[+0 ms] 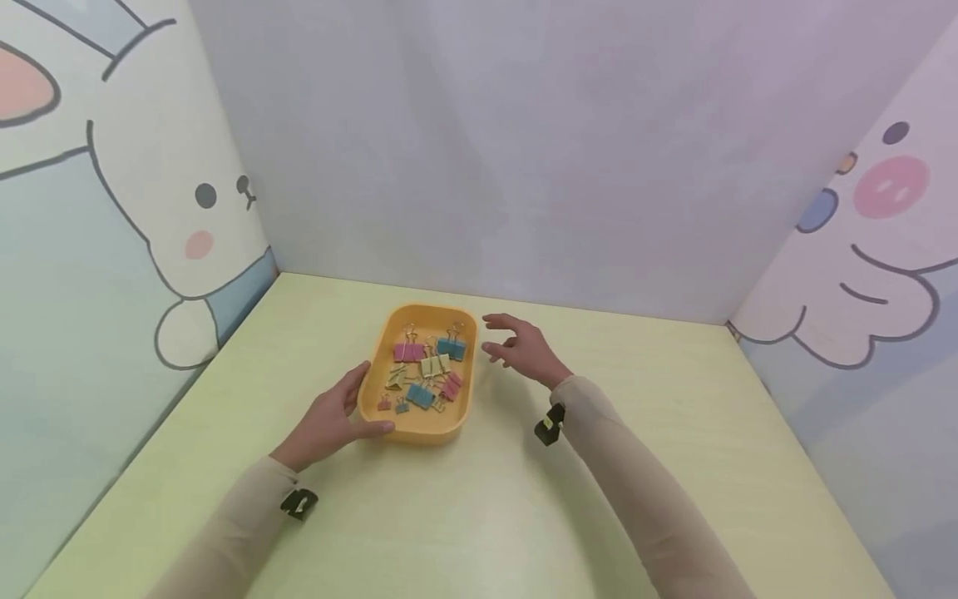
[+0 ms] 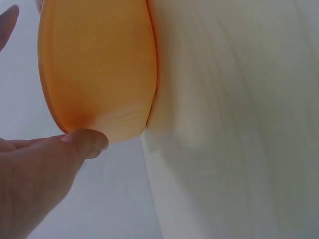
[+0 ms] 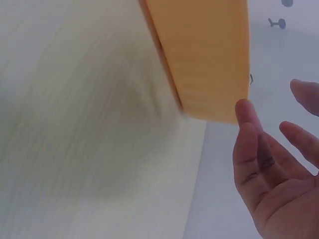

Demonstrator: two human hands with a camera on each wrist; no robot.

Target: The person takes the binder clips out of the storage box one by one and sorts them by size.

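Observation:
A yellow-orange tray [image 1: 428, 433] holds several binder clips in assorted sizes: pink clips [image 1: 408, 353], blue clips [image 1: 421, 396] and pale yellow clips [image 1: 435, 366]. At the tray's left side, my left hand [image 1: 329, 423] lies with fingers against the wall and the thumb extended over the near left corner. In the left wrist view, fingertips [image 2: 88, 141] are right at the tray wall. Just beyond the right rim, my right hand [image 1: 528, 348] is spread, thumb and fingers apart, holding nothing. Its fingertips [image 3: 243, 107] overlap the tray's edge in the right wrist view.
The pale yellow table [image 1: 674, 466] stretches out around the tray. A plain grey wall [image 1: 479, 166] stands behind it, with cartoon-printed walls [image 1: 172, 208] on both sides. Black wrist devices [image 1: 550, 424] sit at both sleeves.

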